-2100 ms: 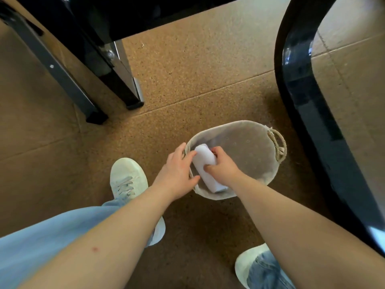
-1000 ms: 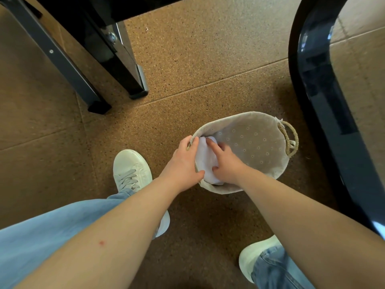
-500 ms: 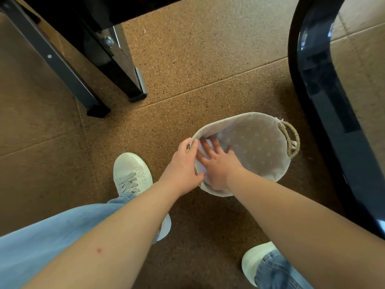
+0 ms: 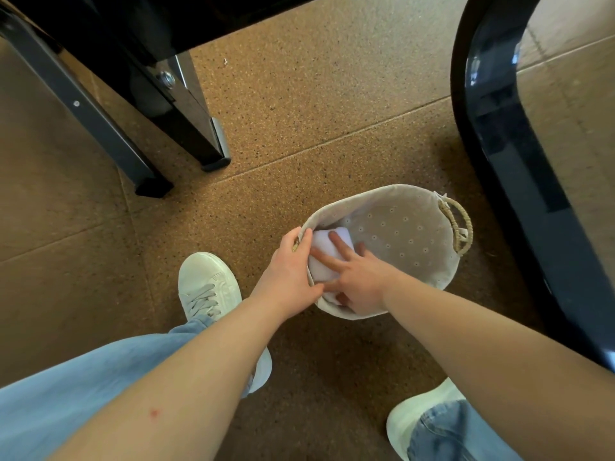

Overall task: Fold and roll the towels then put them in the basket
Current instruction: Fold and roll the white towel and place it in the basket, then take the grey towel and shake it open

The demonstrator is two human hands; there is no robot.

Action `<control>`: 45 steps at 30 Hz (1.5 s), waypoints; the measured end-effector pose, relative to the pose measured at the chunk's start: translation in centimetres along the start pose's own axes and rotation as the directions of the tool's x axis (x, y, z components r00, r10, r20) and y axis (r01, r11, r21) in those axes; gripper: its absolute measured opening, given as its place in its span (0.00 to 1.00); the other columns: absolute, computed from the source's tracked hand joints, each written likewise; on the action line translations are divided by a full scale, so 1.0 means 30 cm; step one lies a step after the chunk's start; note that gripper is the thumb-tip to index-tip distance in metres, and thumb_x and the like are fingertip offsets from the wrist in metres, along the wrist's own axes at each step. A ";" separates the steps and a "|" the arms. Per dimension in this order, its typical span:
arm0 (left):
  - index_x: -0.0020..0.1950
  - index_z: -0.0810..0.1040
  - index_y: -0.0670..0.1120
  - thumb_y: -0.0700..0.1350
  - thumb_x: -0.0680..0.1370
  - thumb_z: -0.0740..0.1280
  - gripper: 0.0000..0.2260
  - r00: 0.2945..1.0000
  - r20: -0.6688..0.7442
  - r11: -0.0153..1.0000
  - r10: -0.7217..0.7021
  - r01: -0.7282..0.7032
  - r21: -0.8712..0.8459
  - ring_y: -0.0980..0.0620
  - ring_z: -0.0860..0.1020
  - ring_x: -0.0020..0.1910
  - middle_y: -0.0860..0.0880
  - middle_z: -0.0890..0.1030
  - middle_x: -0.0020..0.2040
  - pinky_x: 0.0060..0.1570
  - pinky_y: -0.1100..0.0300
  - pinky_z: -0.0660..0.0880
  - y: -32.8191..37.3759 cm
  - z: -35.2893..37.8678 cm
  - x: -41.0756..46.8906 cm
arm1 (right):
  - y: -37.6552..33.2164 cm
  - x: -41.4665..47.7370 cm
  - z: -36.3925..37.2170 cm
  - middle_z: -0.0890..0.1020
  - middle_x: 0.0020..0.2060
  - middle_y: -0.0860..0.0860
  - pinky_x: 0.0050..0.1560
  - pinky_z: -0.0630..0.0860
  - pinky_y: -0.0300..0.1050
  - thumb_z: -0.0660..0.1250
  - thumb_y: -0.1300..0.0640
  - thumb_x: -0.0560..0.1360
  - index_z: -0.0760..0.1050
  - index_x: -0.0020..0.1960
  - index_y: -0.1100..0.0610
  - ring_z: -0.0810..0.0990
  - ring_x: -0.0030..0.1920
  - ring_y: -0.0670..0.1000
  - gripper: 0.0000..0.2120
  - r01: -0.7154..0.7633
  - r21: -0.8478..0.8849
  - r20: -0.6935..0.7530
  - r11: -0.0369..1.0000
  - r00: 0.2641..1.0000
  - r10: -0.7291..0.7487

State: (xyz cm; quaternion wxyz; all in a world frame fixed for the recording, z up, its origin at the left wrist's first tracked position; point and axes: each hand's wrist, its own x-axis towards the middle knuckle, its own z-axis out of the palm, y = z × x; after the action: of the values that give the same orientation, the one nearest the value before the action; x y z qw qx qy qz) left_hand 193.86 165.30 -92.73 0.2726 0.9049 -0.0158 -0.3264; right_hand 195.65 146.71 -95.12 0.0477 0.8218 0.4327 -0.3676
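towel (image 4: 321,264) down in basket (image 4: 382,189), r hand (image 4: 359,281) flat

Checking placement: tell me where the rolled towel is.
In the head view, the rolled towel lies inside the basket at its left end, between the left hand and right hand.

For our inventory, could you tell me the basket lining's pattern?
Small white eyelet dots on the pale beige fabric lining; head view.

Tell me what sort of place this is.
Probably an indoor room, perhaps a home: speckled brown floor, black furniture legs standing on it, and a fabric-lined basket set on the floor.
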 end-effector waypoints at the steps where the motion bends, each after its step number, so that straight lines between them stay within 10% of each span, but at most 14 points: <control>1: 0.84 0.48 0.50 0.53 0.74 0.76 0.48 1.000 0.000 1.000 0.000 0.000 0.003 0.48 0.57 0.81 0.58 0.47 0.81 0.77 0.49 0.63 0.000 0.001 -0.001 | 0.000 0.010 -0.001 0.32 0.81 0.51 0.72 0.52 0.78 0.59 0.44 0.82 0.58 0.79 0.34 0.28 0.77 0.70 0.27 -0.016 -0.013 0.016 1.000 1.000 0.016; 11: 0.84 0.44 0.56 0.58 0.75 0.74 0.48 0.997 0.072 0.984 -0.025 0.012 0.180 0.44 0.53 0.82 0.54 0.42 0.83 0.74 0.44 0.67 0.052 -0.057 -0.042 | -0.068 0.001 -0.109 0.35 0.82 0.52 0.73 0.48 0.79 0.58 0.44 0.83 0.61 0.79 0.39 0.32 0.79 0.69 0.25 -0.146 -0.038 0.101 0.989 0.984 0.149; 18: 0.83 0.50 0.56 0.56 0.79 0.70 0.39 1.000 -0.001 0.959 -0.013 0.013 0.285 0.43 0.56 0.81 0.50 0.46 0.84 0.74 0.45 0.67 0.170 -0.140 -0.133 | -0.058 -0.197 -0.185 0.47 0.83 0.54 0.76 0.56 0.70 0.68 0.55 0.80 0.55 0.81 0.45 0.45 0.82 0.62 0.35 -0.270 0.137 -0.119 0.953 0.951 0.286; 45: 0.81 0.60 0.56 0.50 0.79 0.71 0.33 0.820 -0.308 0.849 0.483 -0.353 0.393 0.47 0.65 0.76 0.50 0.63 0.79 0.71 0.51 0.72 0.888 -0.418 -0.629 | -0.246 -1.201 -0.616 0.51 0.82 0.55 0.74 0.66 0.66 0.66 0.55 0.80 0.55 0.81 0.45 0.54 0.81 0.61 0.33 -0.476 0.555 -0.540 0.682 0.418 0.731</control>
State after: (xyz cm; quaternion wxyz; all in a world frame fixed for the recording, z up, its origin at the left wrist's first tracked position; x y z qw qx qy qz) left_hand 190.52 152.58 -60.34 0.1862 0.9570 -0.2137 -0.0612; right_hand 187.72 134.25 -56.70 -0.1299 0.9909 0.0176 -0.0293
